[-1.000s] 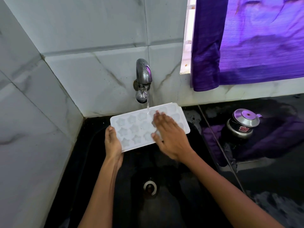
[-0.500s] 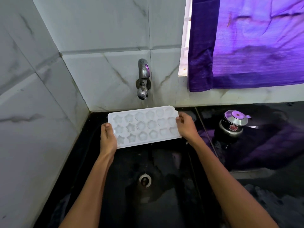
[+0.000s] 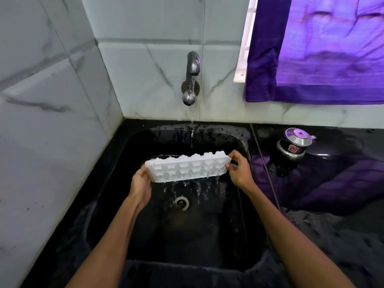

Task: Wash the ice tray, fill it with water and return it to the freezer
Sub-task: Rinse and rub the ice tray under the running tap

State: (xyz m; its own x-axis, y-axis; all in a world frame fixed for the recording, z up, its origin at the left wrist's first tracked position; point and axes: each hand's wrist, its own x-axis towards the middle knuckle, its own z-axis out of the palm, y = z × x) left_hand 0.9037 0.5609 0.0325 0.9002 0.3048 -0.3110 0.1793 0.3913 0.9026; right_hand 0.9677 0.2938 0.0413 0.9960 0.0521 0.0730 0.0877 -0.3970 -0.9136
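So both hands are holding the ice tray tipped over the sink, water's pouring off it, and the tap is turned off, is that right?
Not quite: the tap is running, with a thin stream falling into the sink, as the head view shows. The rest holds: the left hand and right hand hold the ice tray tipped over the sink, with water pouring off it.

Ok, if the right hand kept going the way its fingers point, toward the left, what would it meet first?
The right hand already pinches the ice tray at its end, so pushing on leftward just drives into the tray; beyond it is the left hand at the other end. Depth is hard to judge.
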